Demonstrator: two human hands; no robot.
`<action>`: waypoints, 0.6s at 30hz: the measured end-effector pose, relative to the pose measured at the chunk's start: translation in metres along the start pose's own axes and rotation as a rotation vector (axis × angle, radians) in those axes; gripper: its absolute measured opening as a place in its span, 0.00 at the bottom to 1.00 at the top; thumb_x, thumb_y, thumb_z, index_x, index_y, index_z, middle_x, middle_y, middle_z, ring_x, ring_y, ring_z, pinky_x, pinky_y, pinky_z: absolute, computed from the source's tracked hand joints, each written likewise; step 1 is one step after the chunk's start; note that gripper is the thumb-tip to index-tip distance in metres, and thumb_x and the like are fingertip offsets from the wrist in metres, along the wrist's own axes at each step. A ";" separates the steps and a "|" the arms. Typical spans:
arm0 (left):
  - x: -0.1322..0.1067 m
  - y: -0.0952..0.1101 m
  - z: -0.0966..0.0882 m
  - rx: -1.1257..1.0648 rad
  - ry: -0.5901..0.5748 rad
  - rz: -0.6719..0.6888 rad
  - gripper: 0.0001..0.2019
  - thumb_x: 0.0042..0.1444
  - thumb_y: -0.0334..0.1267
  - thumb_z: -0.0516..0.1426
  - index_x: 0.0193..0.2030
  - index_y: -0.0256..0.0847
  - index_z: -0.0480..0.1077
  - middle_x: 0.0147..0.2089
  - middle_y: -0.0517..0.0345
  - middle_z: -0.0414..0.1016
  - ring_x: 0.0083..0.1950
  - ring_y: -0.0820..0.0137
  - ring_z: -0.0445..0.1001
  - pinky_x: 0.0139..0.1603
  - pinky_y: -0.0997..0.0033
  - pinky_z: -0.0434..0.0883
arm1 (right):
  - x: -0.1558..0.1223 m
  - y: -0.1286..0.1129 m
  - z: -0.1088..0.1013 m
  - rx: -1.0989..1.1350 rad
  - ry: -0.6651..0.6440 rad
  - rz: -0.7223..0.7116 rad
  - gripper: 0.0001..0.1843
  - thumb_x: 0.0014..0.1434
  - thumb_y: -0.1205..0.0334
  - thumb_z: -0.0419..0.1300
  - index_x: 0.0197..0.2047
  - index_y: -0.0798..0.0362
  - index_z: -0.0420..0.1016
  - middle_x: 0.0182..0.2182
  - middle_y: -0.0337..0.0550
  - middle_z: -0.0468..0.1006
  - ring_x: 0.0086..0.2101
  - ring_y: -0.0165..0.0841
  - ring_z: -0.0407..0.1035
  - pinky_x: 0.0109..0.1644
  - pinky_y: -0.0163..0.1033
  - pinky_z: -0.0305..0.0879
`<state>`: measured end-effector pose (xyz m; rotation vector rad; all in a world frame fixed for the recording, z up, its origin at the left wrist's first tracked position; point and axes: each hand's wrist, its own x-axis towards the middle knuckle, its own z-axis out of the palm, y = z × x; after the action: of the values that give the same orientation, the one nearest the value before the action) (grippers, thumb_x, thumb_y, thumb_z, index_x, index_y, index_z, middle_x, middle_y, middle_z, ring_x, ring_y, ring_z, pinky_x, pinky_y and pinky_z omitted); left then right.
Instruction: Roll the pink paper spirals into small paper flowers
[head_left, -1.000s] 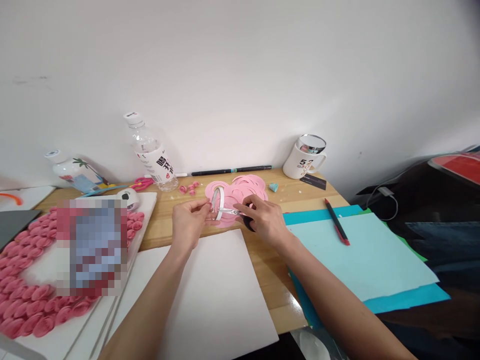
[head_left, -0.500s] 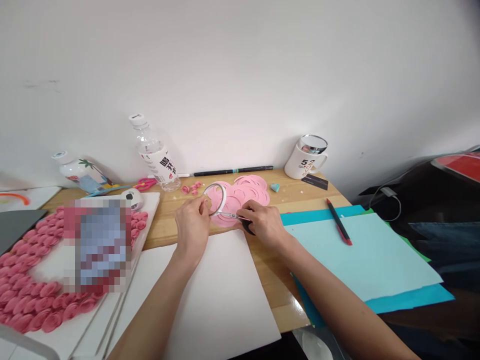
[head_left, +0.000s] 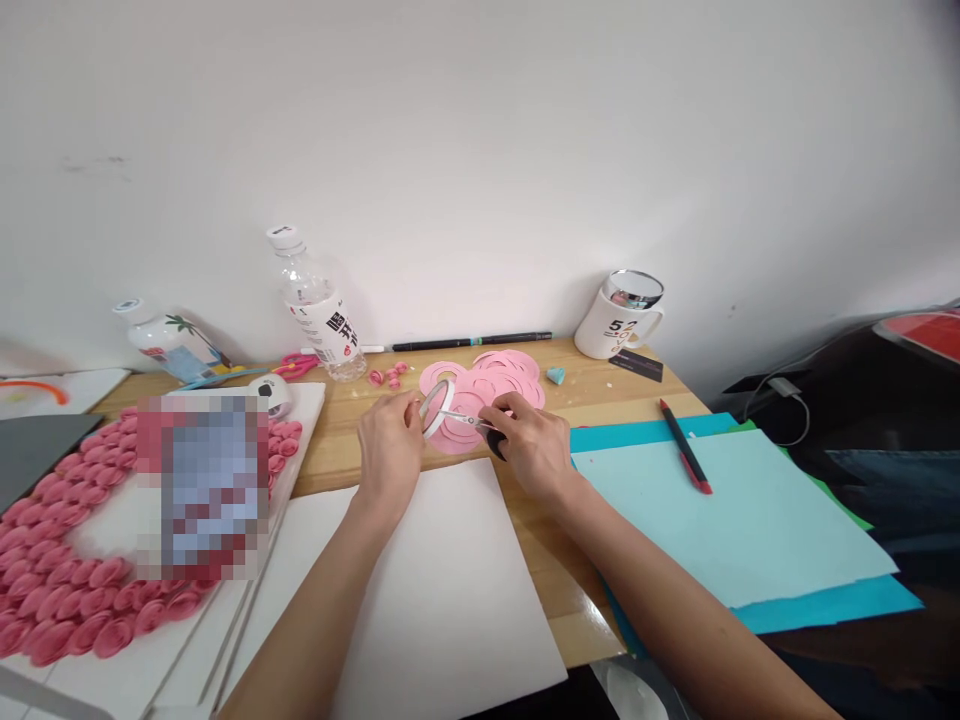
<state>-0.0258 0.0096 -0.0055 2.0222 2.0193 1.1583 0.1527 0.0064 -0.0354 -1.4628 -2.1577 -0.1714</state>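
My left hand [head_left: 390, 450] is closed on a roll of white tape [head_left: 439, 410], held tilted on edge over the pink paper. In my right hand [head_left: 529, 435] is a pair of scissors [head_left: 466, 419] with black handles, its metal blades pointing left and reaching the tape roll's near side. Whether the blades are apart is too small to tell. Beneath and behind both lie overlapping pink paper rings [head_left: 502, 382]. A sheet of white board [head_left: 442, 590] lies under my forearms.
At left, a board bears pink paper roses [head_left: 97, 600]. Behind stand a water bottle [head_left: 319, 310], a smaller bottle [head_left: 169, 340] and a white mug [head_left: 616, 318]. A pen [head_left: 684, 450] rests on light blue paper [head_left: 750, 530] at right. Small pink curls [head_left: 388, 377] lie near the wall.
The tape roll has turned to a narrower, more upright angle in my left hand. The scissors stay beside it. The whole view has shifted slightly.
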 end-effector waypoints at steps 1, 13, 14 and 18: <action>0.000 -0.001 0.002 -0.071 0.024 -0.005 0.11 0.53 0.30 0.50 0.29 0.39 0.73 0.24 0.57 0.71 0.27 0.69 0.69 0.29 0.71 0.65 | 0.000 0.000 0.001 0.027 -0.009 0.014 0.11 0.57 0.66 0.52 0.37 0.47 0.75 0.37 0.40 0.75 0.25 0.26 0.65 0.25 0.33 0.46; 0.000 -0.004 0.011 -0.350 0.251 0.158 0.11 0.57 0.34 0.51 0.42 0.37 0.73 0.41 0.49 0.77 0.39 0.69 0.75 0.40 0.69 0.73 | 0.001 -0.011 -0.002 0.431 -0.161 0.151 0.04 0.49 0.62 0.62 0.30 0.49 0.77 0.30 0.39 0.76 0.25 0.28 0.66 0.26 0.32 0.53; 0.001 -0.005 0.010 -0.321 0.274 0.231 0.11 0.57 0.33 0.51 0.41 0.37 0.73 0.40 0.50 0.77 0.39 0.69 0.75 0.44 0.67 0.72 | 0.002 -0.010 -0.005 0.465 -0.178 0.149 0.03 0.48 0.62 0.62 0.29 0.50 0.77 0.29 0.39 0.76 0.25 0.28 0.66 0.26 0.32 0.53; 0.004 -0.010 0.008 -0.217 0.281 0.421 0.12 0.58 0.30 0.50 0.43 0.39 0.72 0.39 0.52 0.77 0.42 0.69 0.75 0.48 0.65 0.71 | 0.007 -0.001 -0.013 0.535 -0.251 0.137 0.03 0.45 0.65 0.65 0.28 0.51 0.77 0.27 0.39 0.77 0.25 0.28 0.67 0.26 0.31 0.53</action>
<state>-0.0307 0.0179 -0.0143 2.3423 1.5051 1.7395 0.1540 0.0064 -0.0208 -1.3511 -2.0554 0.6220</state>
